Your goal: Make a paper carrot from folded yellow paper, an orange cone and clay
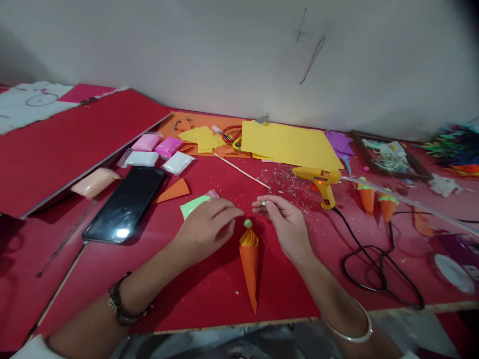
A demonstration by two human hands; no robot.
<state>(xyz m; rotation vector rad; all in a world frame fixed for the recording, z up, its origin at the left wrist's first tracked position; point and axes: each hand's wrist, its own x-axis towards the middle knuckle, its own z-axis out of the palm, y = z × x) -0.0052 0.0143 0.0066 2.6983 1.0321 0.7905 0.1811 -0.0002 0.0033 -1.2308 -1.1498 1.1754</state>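
An orange paper cone lies on the red table in front of me, its point towards me. Yellow folded paper fills its wide end, and a light green clay ball sits at the top. My right hand, right of the cone, pinches a small green clay piece between thumb and fingertips. My left hand hovers left of the cone's top, its fingers bent loosely and apart from the thumb, with nothing visible in them. Behind it, partly hidden, is a green clay packet.
A yellow glue gun stands right, its black cable looping nearby. Two decorated cones lie beyond. Left are a phone and several clay packets. Yellow paper, scissors and a thin stick lie behind.
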